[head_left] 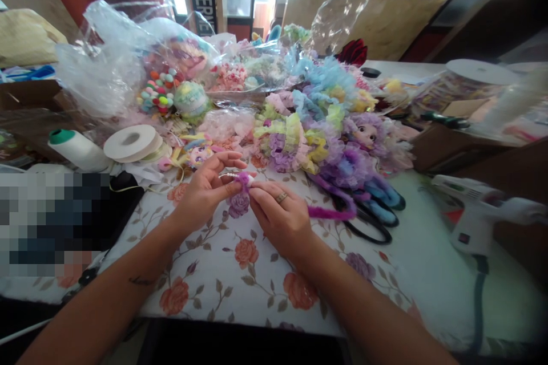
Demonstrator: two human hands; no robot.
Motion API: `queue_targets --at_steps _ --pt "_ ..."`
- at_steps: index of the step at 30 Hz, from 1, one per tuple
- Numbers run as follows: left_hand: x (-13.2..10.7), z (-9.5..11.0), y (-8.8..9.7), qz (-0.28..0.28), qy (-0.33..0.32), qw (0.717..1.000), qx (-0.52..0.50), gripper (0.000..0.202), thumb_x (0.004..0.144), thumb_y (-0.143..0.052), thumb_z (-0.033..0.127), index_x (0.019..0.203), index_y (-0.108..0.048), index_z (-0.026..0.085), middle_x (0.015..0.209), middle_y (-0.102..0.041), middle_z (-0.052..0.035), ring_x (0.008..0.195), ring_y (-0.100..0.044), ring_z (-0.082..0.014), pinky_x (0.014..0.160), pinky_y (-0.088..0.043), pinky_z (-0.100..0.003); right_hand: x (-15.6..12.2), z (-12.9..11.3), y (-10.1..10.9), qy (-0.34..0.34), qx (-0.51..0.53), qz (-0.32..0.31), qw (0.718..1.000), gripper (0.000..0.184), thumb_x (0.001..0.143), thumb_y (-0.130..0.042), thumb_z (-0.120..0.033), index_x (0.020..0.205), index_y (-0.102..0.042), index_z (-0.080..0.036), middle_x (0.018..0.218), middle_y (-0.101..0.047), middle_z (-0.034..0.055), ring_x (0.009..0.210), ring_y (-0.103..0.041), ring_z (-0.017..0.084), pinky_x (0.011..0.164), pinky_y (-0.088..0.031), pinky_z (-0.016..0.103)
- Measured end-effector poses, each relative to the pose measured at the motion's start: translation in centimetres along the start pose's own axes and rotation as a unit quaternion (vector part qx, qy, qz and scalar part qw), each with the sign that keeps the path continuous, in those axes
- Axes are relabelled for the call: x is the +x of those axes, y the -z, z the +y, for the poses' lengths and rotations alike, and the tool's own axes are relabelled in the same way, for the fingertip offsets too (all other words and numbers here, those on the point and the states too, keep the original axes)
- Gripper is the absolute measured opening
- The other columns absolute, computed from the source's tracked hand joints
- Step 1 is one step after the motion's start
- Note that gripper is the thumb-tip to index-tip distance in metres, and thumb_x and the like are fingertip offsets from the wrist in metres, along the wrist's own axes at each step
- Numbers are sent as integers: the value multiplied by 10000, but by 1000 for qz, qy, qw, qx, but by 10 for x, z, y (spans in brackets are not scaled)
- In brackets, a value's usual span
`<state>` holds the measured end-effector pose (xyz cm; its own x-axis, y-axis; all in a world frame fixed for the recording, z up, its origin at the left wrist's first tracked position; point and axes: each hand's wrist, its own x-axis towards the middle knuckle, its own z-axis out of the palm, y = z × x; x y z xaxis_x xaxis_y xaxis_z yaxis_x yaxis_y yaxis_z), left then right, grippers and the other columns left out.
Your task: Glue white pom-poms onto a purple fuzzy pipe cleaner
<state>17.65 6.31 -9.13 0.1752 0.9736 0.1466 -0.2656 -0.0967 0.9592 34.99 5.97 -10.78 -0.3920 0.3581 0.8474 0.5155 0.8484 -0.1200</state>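
A table under a floral cloth carries a thread cone, ribbon rolls, scissors, a glue gun — and heaped frilly trims, with plastic bags behind.

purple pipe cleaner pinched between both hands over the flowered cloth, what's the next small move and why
Probably a small twist or wrap at the pinch. The left hand and right hand meet fingertip to fingertip on the end of the purple pipe cleaner, beside a short row of white beads, while its long tail lies loose toward the scissors.
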Motion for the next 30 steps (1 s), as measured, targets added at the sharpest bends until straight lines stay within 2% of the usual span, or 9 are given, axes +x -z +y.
queue_targets --at_steps 8,12,16,22,30 --pt "0 0 -3 12 23 999 -41 268 880 -624 276 1141 -574 239 1115 -617 -57 1081 -640 -244 856 -547 -356 1 2 -2 15 -38 -14 999 141 852 -563 -3 917 -640 -102 879 -723 121 814 -669 212 768 -592 332" --pt "-1 -6 -4 37 6 999 27 372 792 -738 246 1129 -581 233 1115 -626 -53 1077 -649 -247 869 -542 -343 2 0 -1 37 -71 -36 996 133 886 -541 -22 909 -655 -86 867 -733 127 816 -677 213 761 -592 327" --pt "-2 -11 -5 50 -7 997 62 281 777 -752 263 1019 -623 203 1124 -648 -64 1073 -659 -255 908 -533 -358 3 -2 1 61 -96 -44 992 131 904 -534 -49 914 -664 -67 884 -734 145 824 -684 229 774 -594 348" --pt "-2 -11 -5 45 -13 998 49 154 785 -743 269 865 -646 180 1176 -622 -71 1073 -661 -264 858 -551 -342 3 -2 1 25 -63 -23 997 128 886 -553 -40 934 -649 -109 902 -731 130 818 -685 214 750 -597 325" --pt "-1 -11 -4 37 -19 999 18 116 798 -735 255 834 -657 177 1168 -624 -68 1061 -669 -248 865 -554 -344 0 -2 -4 -52 -4 9 999 138 882 -558 -73 937 -638 -171 920 -728 97 872 -689 196 816 -597 313"
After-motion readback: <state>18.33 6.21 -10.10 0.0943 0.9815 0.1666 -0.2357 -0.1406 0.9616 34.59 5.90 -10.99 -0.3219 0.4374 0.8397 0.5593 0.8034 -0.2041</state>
